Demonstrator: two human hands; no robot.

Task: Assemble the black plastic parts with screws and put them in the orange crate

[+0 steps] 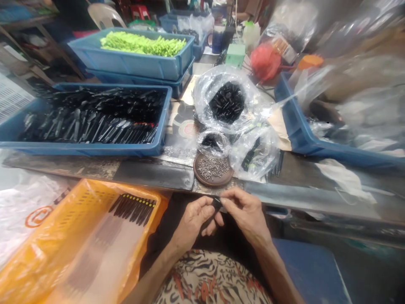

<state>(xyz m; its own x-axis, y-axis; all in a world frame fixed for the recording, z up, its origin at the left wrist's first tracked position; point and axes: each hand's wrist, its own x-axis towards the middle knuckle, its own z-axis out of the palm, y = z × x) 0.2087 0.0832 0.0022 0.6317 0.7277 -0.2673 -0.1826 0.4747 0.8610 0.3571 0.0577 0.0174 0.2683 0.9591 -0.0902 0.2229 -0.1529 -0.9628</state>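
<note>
My left hand [196, 219] and my right hand [245, 213] meet just below the table edge, both pinched on a small black part [217, 203] held between their fingertips. Right above them on the table stands a round brown dish [212, 169] holding several small metal screws. Behind the dish lie clear plastic bags, the biggest of them [228, 99] full of black parts. An orange basket [95, 236] at my left holds a row of finished black pieces with yellow tips.
A blue tray of black parts [91, 116] fills the table's left. Behind it a blue tray of green parts [139, 50] is stacked on another. A blue bin [303, 135] with plastic bags sits right. A blue stool [313, 270] is lower right.
</note>
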